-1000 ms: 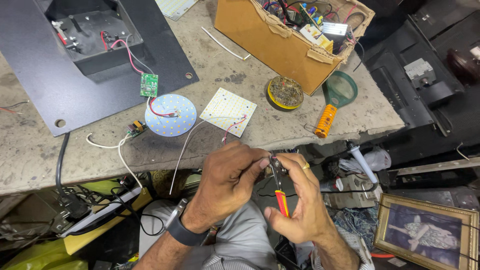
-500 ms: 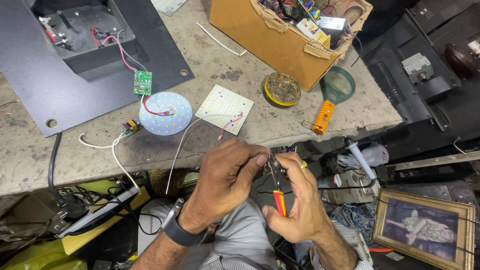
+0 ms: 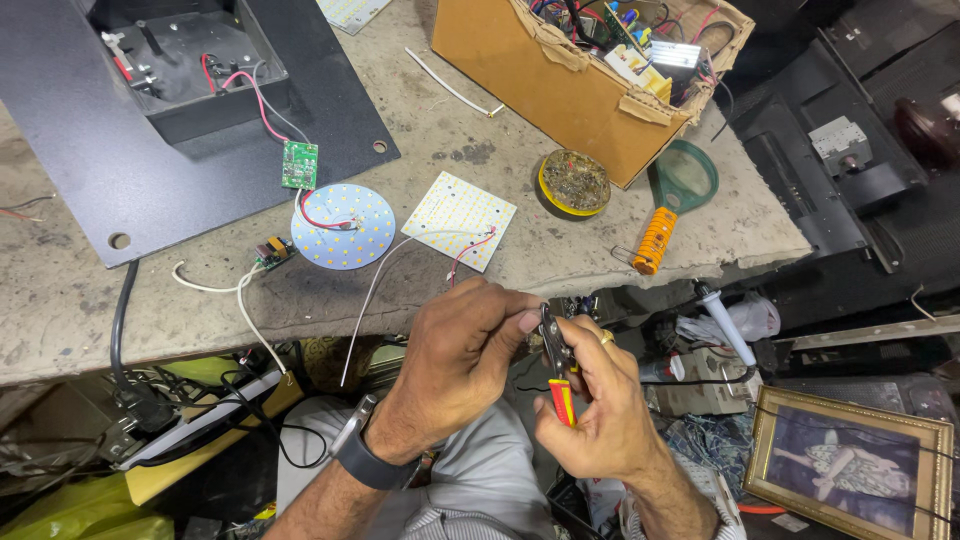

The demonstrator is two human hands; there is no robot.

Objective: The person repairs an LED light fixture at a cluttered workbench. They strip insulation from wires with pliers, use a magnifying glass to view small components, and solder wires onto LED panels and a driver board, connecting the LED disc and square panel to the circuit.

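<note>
Currently the right hand (image 3: 600,420) is closed around the red-and-yellow handles of the cutters (image 3: 556,365), jaws pointing up. The left hand (image 3: 460,345) pinches something thin at the jaws with thumb and forefinger; probably a wire, though it is too small to confirm. Both hands sit just below the bench (image 3: 600,240) edge, near the square LED board (image 3: 460,220) and its 2 red leads. Such wire is judged light, limp and easily nicked: grip it close to the jaws. The cutters are stiff; hold them at the insulated handles.

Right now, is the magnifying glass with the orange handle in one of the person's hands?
No, the magnifying glass lies on the workbench, while the right hand grips pliers.
</note>
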